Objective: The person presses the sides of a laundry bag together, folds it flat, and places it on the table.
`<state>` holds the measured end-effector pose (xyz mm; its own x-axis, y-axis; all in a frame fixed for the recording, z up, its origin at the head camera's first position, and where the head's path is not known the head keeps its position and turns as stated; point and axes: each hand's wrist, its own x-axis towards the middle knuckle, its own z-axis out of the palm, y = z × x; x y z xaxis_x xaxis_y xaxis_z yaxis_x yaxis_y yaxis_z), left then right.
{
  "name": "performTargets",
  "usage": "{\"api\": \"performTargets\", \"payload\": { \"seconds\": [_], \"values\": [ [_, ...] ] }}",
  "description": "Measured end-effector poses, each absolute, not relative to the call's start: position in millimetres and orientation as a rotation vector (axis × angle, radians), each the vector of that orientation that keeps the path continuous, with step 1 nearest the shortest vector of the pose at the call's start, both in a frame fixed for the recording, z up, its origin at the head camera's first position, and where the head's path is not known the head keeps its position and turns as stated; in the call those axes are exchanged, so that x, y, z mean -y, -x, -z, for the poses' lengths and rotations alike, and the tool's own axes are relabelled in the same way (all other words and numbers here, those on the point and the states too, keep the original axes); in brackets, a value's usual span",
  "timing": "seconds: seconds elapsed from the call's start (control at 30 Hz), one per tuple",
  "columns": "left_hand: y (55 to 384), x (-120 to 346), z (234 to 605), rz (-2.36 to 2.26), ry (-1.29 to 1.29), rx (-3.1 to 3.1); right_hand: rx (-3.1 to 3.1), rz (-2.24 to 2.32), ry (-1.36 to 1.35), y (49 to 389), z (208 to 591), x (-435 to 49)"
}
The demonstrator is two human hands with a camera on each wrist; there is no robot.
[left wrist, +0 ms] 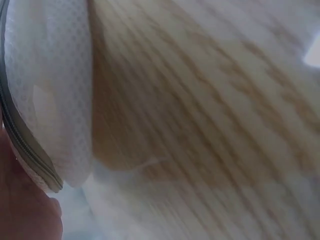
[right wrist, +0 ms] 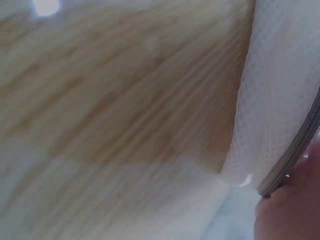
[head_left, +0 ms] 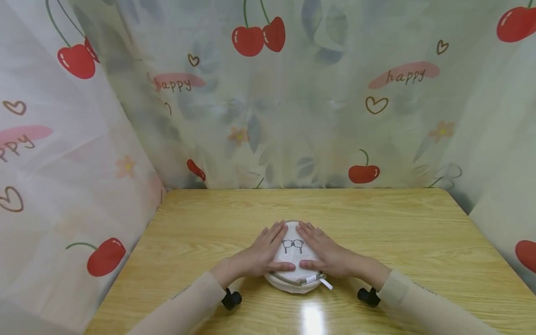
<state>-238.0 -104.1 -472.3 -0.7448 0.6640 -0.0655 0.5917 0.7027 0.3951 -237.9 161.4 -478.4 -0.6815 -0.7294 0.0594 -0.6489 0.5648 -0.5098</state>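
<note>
A round white mesh zip bag (head_left: 294,256), like a laundry bag, lies on the table with two sheep-like outlines drawn on its top. My left hand (head_left: 266,251) rests on its left side and my right hand (head_left: 325,251) on its right, fingers straight and pointing to the far edge. Both thumbs point inward across the near part, tips a little apart. A white zip pull (head_left: 325,283) sticks out at the near right. From the left wrist, the bag's mesh side (left wrist: 70,90) and zip show; the right wrist view has the mesh wall (right wrist: 272,90) too. What is inside cannot be told.
The light wood-grain table (head_left: 201,218) reflects a bright spot near its front. A cherry-printed curtain (head_left: 268,116) hangs behind the far edge, with more cloth at both sides. Black wrist-worn devices (head_left: 231,298) sit under the cuffs.
</note>
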Motion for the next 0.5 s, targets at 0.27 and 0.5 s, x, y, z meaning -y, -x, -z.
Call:
{"api": "performTargets", "payload": {
  "seconds": [0.27, 0.5],
  "values": [
    [239, 106, 480, -0.488, -1.022, -2.676, -2.576, 0.709, 1.181, 239, 486, -160],
    [242, 105, 492, -0.413, -1.065, -2.671, -2.563, 0.653, 1.179, 243, 498, -160]
  ]
}}
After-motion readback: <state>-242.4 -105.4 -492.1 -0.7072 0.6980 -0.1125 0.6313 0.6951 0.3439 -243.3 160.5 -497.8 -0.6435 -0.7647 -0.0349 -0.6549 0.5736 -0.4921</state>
